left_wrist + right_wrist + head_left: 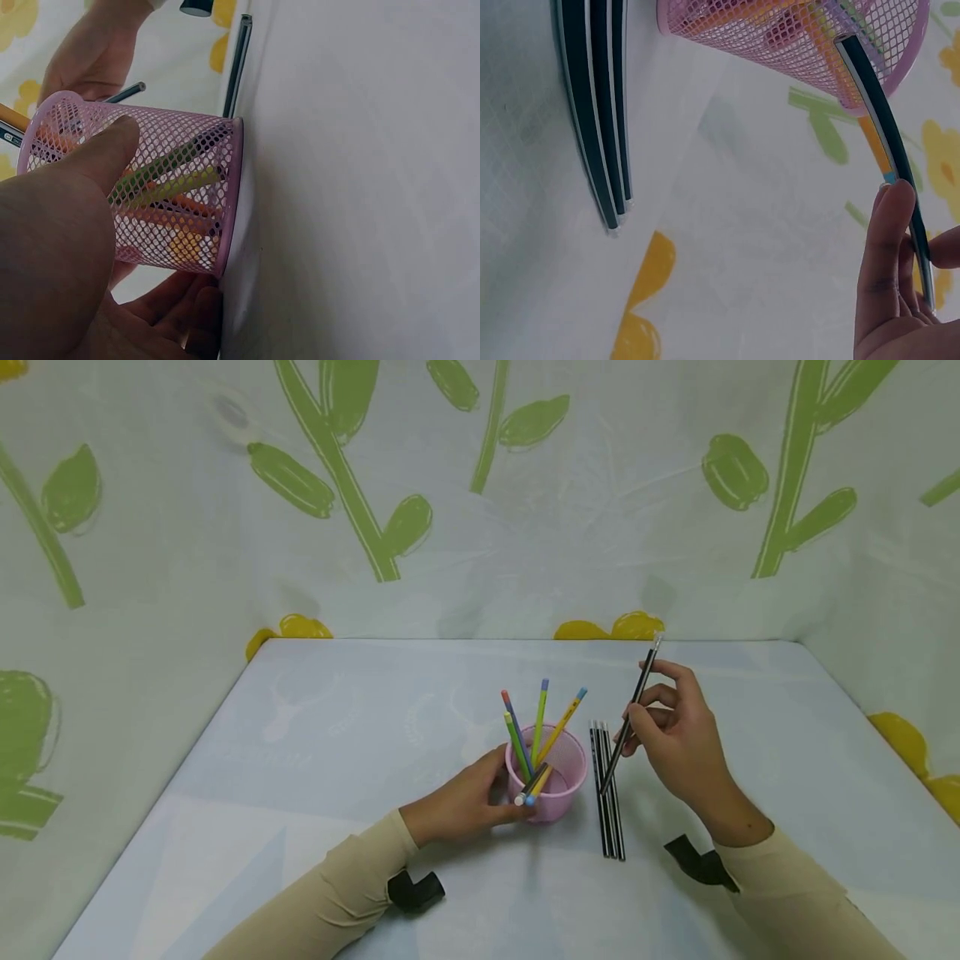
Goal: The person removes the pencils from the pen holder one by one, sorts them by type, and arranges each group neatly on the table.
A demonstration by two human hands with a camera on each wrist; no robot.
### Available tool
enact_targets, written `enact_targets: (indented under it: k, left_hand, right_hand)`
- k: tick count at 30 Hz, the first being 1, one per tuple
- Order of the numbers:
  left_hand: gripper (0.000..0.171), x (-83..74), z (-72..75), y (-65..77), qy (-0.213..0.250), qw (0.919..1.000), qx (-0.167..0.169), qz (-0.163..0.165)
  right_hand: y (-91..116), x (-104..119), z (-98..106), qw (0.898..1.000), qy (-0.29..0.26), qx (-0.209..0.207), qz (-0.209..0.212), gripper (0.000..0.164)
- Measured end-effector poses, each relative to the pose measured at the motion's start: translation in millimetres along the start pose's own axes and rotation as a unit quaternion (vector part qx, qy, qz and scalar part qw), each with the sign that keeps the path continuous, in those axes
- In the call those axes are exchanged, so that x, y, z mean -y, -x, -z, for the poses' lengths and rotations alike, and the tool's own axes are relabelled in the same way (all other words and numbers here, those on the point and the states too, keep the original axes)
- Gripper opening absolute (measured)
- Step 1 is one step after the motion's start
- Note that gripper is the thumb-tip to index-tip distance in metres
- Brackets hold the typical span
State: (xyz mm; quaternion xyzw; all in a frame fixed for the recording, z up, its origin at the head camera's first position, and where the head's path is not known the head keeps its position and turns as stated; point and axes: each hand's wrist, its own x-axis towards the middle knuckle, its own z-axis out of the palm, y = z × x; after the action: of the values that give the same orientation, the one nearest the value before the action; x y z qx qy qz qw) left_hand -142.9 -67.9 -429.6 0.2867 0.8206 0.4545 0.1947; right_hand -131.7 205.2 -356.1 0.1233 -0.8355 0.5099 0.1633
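Note:
A pink mesh pencil cup (553, 808) stands upright on the table, holding several coloured pencils (541, 722). My left hand (461, 797) grips the cup from its left side, with the thumb (112, 154) lying on the mesh in the left wrist view. Right of the cup, my right hand (684, 743) pinches a black striped pencil (636, 700) between thumb and fingers. That pencil slants, its pale end up and its lower end over several similar black pencils (607, 810) lying side by side. In the right wrist view the held pencil (889, 120) crosses in front of the cup.
The pale tabletop (315, 793) reaches back to a white cloth wall (600, 543) printed with green leaves and yellow flowers. Black straps (416, 893) hang at both sleeve cuffs.

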Motion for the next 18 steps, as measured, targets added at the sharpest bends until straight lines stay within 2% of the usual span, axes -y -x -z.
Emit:
enact_targets:
  k: [12,18]
  left_hand:
    - [0.086,-1.5,1.0,0.5,-0.003,1.0,0.001,0.004]
    - [0.086,-2.3,1.0,1.0,-0.001,1.0,0.003,0.005]
  right_hand:
    - [-8,-14,4,0.995,-0.011,0.068,-0.066,0.054]
    - [-13,-24,5,0.983,-0.019,0.125,-0.132,0.062]
